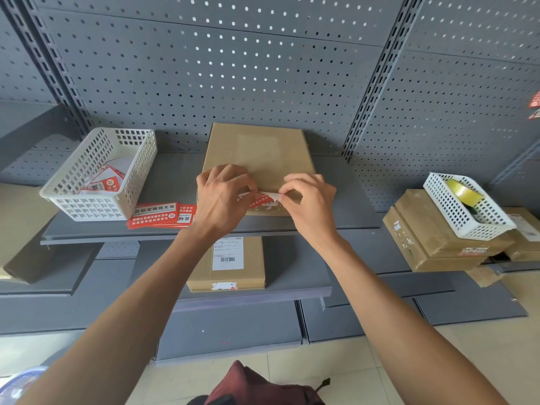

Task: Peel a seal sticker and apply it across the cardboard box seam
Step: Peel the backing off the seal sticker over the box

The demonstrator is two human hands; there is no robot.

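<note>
A flat cardboard box (pixel 257 150) lies on the grey shelf (pixel 172 176), its near edge toward me. Over that near edge a red and white seal sticker (pixel 261 198) is stretched between my hands. My left hand (pixel 223 197) pinches its left end with curled fingers. My right hand (pixel 309 200) pinches its right end between thumb and forefinger. The sticker's white underside curls up along its top edge; part of it is hidden behind my fingers. A stack of red seal stickers (pixel 159 214) lies on the shelf just left of my left hand.
A white plastic basket (pixel 99 173) with peeled backing papers stands at the left. On the right, another white basket (pixel 467 209) holding a yellow tape roll sits on stacked cardboard boxes (pixel 432 241). A labelled box (pixel 226 264) lies on the lower shelf. Pegboard wall behind.
</note>
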